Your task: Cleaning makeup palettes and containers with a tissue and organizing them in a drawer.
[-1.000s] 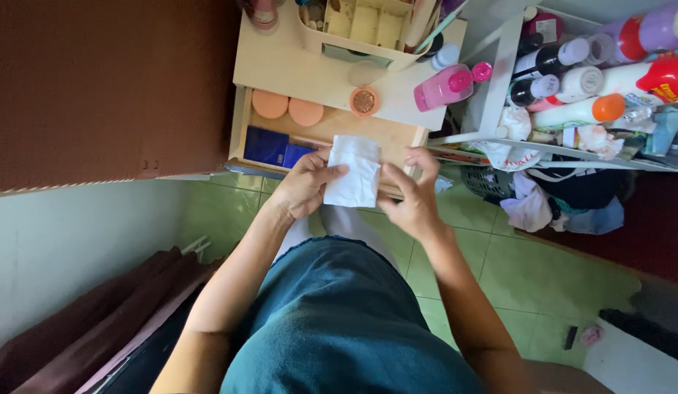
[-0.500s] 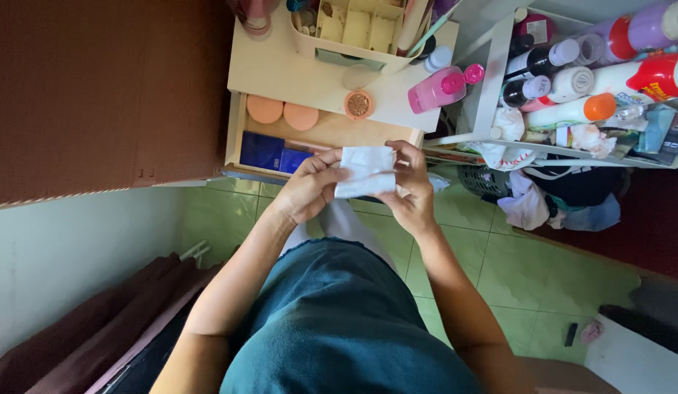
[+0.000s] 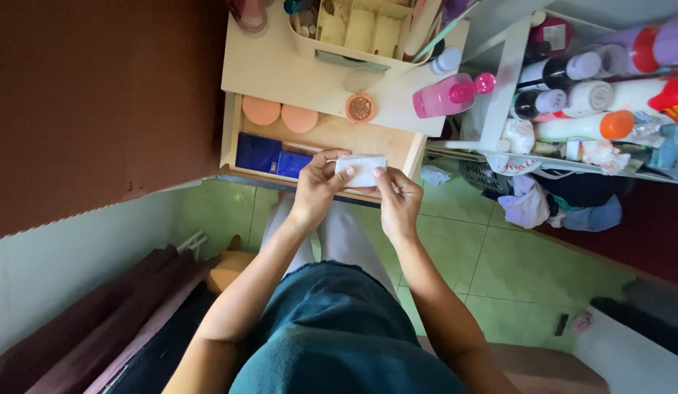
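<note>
Standing over green floor tiles (image 3: 521, 270) in a teal skirt (image 3: 339, 328), a person pinches a small folded white wipe (image 3: 361, 168) between both hands at waist height, just in front of an open wooden drawer (image 3: 324, 138). The left hand (image 3: 317, 186) has its grip closed on the wipe's left end, thumb on top; the right hand (image 3: 396, 198) grips the right end with thumb and fingertips. The wipe hangs in the air above the drawer's front edge, touching nothing but the fingers.

In the drawer lie two dark blue flat packs (image 3: 270, 155) and, further back, two round orange sponges (image 3: 280, 114). On the pale table (image 3: 280, 69) above sit a small round open compact (image 3: 360, 107), a pink bottle (image 3: 448, 95) lying tilted near the edge, and a cream organiser (image 3: 361, 29) of compartments. To the right, a white rack (image 3: 499, 80) is crowded with bottles.

The hold is light and only at the ends, so a slack pinch could let the folded wipe spring open or drop into the drawer or onto the floor. An elbow swung wide looks likely to knock the pink bottle off the table edge.
</note>
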